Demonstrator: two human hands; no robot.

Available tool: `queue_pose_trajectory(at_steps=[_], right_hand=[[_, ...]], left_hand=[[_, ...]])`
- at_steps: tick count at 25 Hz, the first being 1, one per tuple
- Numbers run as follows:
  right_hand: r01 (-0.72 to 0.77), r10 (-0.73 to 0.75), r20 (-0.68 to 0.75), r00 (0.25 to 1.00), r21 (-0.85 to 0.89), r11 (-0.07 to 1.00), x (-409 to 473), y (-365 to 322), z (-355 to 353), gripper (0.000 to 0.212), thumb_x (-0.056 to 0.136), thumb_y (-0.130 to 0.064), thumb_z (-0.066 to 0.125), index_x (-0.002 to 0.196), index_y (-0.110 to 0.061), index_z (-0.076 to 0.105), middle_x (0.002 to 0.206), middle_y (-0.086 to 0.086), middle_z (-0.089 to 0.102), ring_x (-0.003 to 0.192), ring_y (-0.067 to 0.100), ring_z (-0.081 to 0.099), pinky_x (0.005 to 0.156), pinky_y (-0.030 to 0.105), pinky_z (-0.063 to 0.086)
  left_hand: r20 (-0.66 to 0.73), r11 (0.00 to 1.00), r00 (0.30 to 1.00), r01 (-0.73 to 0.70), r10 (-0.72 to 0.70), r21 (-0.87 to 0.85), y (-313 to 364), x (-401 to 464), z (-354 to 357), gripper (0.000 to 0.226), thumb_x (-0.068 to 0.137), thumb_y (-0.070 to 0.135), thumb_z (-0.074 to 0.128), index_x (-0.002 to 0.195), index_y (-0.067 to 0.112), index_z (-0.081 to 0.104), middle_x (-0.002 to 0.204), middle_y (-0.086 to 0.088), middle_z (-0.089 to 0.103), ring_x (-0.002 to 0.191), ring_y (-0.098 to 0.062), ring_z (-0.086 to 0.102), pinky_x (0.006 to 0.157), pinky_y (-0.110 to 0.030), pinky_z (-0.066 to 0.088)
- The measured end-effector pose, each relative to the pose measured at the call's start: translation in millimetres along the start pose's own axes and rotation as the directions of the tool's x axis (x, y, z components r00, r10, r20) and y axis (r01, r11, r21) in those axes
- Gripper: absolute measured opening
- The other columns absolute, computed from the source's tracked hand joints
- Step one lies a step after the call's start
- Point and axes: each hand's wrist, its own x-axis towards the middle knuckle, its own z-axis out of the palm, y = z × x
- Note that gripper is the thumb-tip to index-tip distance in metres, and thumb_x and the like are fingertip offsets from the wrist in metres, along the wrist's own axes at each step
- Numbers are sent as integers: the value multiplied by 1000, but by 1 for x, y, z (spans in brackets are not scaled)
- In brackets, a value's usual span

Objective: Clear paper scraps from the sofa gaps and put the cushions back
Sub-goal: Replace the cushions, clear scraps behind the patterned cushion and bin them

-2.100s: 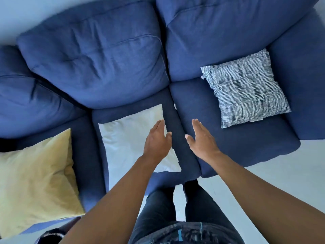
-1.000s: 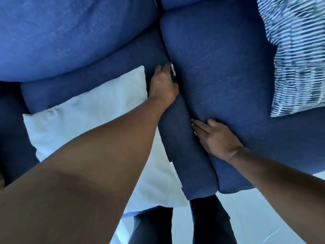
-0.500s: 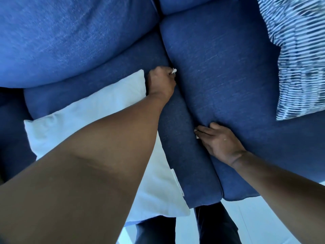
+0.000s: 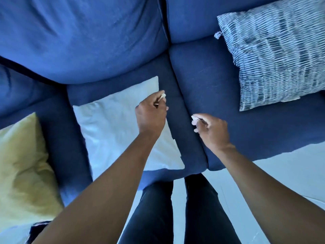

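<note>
Left hand (image 4: 151, 114) pinching small paper scrap (image 4: 162, 96) above white cushion (image 4: 114, 124); right hand (image 4: 212, 132) pinching another scrap (image 4: 194, 118) just over gap (image 4: 182, 95) btwn blue sofa (image 4: 219, 95) seat cushions. Striped cushion (image 4: 274, 55) on right seat, yellow cushion (image 4: 22, 164) at left. No containers in view.

Blue sofa (image 4: 263, 131); my white cushion (image 4: 112, 124) at 9 o'clock, yellow cushion (image 4: 21, 164) at 8, blue-white striped cushion (image 4: 274, 55) at 2.

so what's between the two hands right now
In the head view, only bare blue sofa: the seam gap between the two seat cushions runs between the left hand and the right hand, each pinching a paper scrap.
</note>
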Motion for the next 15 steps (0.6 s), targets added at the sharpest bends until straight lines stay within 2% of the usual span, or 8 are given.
queue_pose_trajectory(at_steps=[2, 4, 7, 11, 13, 15], right_hand=[[14, -12, -30, 999, 81, 997, -12, -41, -16, 25, 97, -8, 58, 112, -17, 76, 94, -3, 78, 70, 2, 73, 69, 6, 49], [27, -20, -40, 999, 172, 985, -25, -79, -28, 28, 97, -7, 56, 114, -17, 75, 96, -1, 78, 69, 4, 74, 71, 16, 58], [40, -30, -42, 999, 266, 963, -39, -125, -35, 29, 97, -6, 54, 112, -18, 76, 93, 1, 78, 70, 12, 76, 74, 33, 63], [127, -138, 27, 990, 241, 962, -64, -166, -30, 24, 96, -8, 55, 101, -18, 77, 87, -1, 77, 71, 13, 77, 76, 47, 63], [202, -222, 80, 972, 209, 957, -79, -185, -29, 20, 97, -11, 56, 96, -16, 75, 84, 0, 76, 73, 11, 76, 77, 48, 62], [285, -310, 142, 940, 174, 943, -98, -200, -27, 19, 98, -12, 56, 96, -14, 75, 84, 0, 75, 76, 12, 76, 77, 39, 61]], left_hand=[[-17, 998, 1000, 3, -4, -56, 11, -19, -31, 21, 94, 18, 61, 105, 24, 77, 81, 12, 75, 71, -6, 75, 78, -34, 62], [-38, 996, 999, 0, -4, -92, 24, -39, -62, 19, 93, 18, 60, 102, 21, 77, 81, 9, 75, 70, -8, 76, 79, -43, 62], [-96, 992, 995, -11, -2, -129, 37, -66, -100, 17, 94, 19, 60, 99, 20, 77, 83, 2, 75, 70, -8, 76, 78, -44, 62], [-225, 982, 973, 13, -56, -188, 35, -112, -137, 15, 94, 19, 62, 95, 19, 77, 83, 10, 76, 69, -8, 76, 77, -46, 62], [-305, 969, 946, 37, -113, -244, 29, -143, -151, 13, 93, 18, 65, 95, 19, 78, 80, 14, 75, 69, -8, 75, 75, -46, 62], [-380, 952, 909, 53, -171, -300, 22, -177, -163, 12, 93, 18, 66, 95, 19, 78, 79, 16, 75, 69, -8, 75, 74, -44, 63]])
